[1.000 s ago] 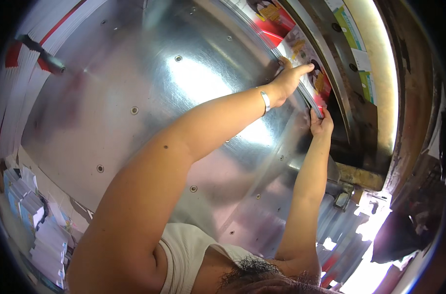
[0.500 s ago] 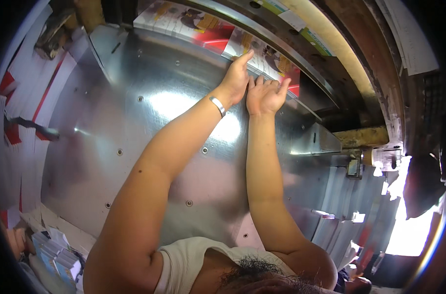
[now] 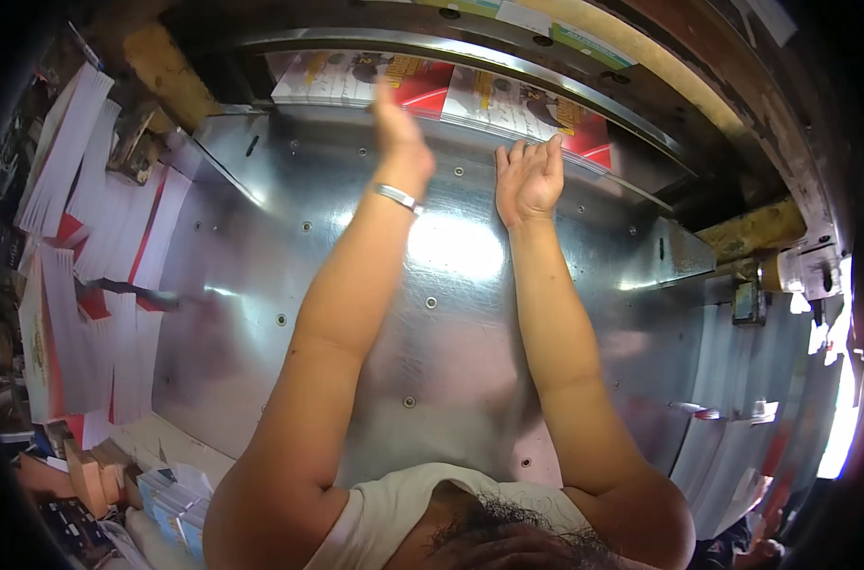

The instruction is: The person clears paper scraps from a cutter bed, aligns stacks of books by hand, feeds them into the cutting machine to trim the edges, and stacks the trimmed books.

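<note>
Leftward, away from the right hand (image 3: 530, 182), the left hand (image 3: 403, 147) has moved to the left booklet stack (image 3: 322, 85). That and the adjoining right booklet stack (image 3: 493, 106) lie just on the near side of the steel bar (image 3: 451, 48). Neither grip closes around anything: right fingertips seem against the right booklet stack's front edge; blur hides whether the left touches paper. Uneven pushing toward the bar could skew the booklets.
</note>
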`<state>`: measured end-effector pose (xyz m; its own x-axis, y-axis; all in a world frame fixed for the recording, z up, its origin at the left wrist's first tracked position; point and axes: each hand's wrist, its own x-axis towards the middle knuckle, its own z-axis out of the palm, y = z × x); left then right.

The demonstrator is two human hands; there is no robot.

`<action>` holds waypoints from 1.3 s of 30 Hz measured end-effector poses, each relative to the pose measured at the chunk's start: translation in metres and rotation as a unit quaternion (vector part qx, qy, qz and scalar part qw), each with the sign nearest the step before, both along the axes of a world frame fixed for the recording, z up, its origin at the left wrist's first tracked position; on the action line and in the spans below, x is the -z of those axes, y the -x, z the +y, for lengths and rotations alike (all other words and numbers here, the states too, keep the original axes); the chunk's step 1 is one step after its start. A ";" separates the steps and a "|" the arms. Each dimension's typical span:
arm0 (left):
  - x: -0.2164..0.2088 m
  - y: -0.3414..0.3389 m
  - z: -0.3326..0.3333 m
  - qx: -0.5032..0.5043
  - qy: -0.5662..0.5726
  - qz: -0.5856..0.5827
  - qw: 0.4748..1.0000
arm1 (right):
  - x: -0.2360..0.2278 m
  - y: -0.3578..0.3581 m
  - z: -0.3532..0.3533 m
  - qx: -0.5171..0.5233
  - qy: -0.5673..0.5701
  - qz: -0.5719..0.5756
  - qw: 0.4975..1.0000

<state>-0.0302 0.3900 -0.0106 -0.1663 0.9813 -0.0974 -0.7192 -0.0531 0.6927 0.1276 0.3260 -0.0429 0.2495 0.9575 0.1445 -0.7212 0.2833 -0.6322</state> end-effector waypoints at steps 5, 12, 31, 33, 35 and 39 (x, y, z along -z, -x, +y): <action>0.000 0.068 0.016 0.062 0.038 -0.063 0.995 | 0.007 -0.005 0.002 0.040 0.023 0.003 0.999; 0.003 0.087 0.015 0.110 0.015 -0.089 0.990 | 0.008 -0.002 0.000 0.024 0.006 -0.010 1.000; 0.014 0.090 0.013 0.142 -0.039 -0.092 0.985 | 0.001 -0.002 -0.004 0.025 0.010 -0.023 0.999; 0.015 0.091 0.012 0.140 -0.037 -0.092 0.985 | 0.002 -0.003 -0.005 0.025 0.009 -0.026 0.999; 0.016 0.092 0.011 0.142 -0.033 -0.093 0.985 | 0.002 0.000 -0.005 0.028 0.013 -0.019 0.999; 0.014 0.095 0.011 0.140 -0.030 -0.094 0.985 | -0.001 0.003 -0.005 0.021 0.006 -0.026 0.999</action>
